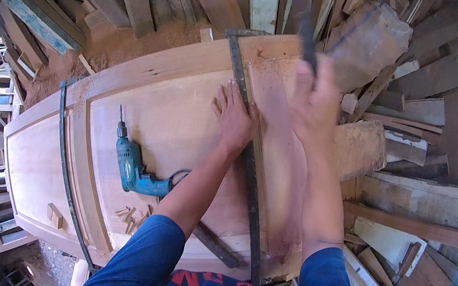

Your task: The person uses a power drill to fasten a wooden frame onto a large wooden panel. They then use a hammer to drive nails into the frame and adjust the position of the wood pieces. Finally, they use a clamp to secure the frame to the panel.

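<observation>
Near edge: person's blue sleeves, both forearms reaching far over a wooden door (183, 129) lying flat. Small wood offcuts (130, 217) on the door near the left elbow; a teal electric drill (131, 164) lies just beyond, bit pointing far. A long dark metal bar clamp (249, 164) runs near-to-far across the door; a second clamp (65, 164) crosses further left. Left hand (234, 118) flat, fingers spread open, pressing the door beside the bar. Right hand (315, 100), blurred, fist closed round a dark tool handle (307, 32). Scrap planks (415, 113) piled far and right.
</observation>
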`<action>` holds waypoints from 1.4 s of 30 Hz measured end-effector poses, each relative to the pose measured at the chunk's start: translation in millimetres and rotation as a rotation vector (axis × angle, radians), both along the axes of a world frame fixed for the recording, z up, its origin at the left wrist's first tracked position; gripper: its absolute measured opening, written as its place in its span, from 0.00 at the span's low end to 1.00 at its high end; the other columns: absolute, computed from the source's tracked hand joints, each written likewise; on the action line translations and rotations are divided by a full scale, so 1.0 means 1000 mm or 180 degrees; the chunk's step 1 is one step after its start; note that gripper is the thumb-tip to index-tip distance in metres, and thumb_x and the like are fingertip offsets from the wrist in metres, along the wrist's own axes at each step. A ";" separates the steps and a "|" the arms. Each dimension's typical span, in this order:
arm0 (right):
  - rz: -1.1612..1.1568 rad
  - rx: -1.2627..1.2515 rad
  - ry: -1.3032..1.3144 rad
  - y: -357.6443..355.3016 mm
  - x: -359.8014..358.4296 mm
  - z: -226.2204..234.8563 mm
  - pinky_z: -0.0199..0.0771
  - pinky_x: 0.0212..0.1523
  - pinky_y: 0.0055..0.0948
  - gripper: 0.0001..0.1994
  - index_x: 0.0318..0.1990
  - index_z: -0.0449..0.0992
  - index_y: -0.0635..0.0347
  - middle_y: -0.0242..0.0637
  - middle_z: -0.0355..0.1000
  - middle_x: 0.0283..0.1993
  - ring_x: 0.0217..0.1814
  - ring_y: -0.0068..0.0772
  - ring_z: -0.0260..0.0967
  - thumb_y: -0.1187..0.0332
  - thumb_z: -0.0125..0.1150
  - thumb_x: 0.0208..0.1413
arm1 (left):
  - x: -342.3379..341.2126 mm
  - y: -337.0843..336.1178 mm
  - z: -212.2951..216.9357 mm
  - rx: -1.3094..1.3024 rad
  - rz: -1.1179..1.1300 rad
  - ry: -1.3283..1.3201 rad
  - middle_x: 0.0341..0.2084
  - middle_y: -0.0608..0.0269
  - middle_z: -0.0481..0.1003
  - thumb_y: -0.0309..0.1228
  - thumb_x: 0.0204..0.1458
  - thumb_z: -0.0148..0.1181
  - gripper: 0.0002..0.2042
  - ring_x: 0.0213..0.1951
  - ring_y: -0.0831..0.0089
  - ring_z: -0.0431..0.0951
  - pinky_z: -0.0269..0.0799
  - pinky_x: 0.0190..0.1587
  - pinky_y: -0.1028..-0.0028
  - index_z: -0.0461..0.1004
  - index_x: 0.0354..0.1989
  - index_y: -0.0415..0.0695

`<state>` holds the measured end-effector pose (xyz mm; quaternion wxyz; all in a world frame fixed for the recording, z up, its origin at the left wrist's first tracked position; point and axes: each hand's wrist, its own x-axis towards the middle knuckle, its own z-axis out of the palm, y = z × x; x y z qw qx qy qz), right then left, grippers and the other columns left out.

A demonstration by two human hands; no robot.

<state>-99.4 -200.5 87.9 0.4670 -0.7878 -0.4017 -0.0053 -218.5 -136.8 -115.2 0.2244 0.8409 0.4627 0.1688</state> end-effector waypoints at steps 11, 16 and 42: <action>-0.0112 -0.1509 0.0098 -0.004 0.013 -0.062 0.72 0.44 0.62 0.18 0.53 0.67 0.66 0.61 0.78 0.40 0.43 0.67 0.77 0.57 0.50 0.70 | 0.006 -0.003 0.015 -0.0145 -0.0041 -0.0045 0.74 0.42 0.55 0.42 0.60 0.55 0.39 0.77 0.41 0.43 0.30 0.75 0.41 0.51 0.75 0.32; -0.0217 0.1187 0.0037 -0.004 -0.017 0.018 0.72 0.42 0.60 0.19 0.51 0.67 0.65 0.60 0.78 0.38 0.43 0.68 0.76 0.55 0.49 0.71 | 0.000 -0.002 0.004 0.0057 0.0020 -0.0150 0.73 0.42 0.56 0.43 0.60 0.56 0.39 0.77 0.41 0.43 0.31 0.75 0.41 0.52 0.74 0.32; -0.0397 -0.1944 0.0132 -0.004 0.004 -0.106 0.74 0.47 0.54 0.20 0.54 0.70 0.69 0.63 0.78 0.40 0.46 0.67 0.76 0.58 0.50 0.68 | 0.001 0.003 0.019 -0.0327 -0.0105 -0.0204 0.73 0.41 0.57 0.42 0.56 0.61 0.40 0.76 0.41 0.47 0.37 0.75 0.40 0.54 0.73 0.36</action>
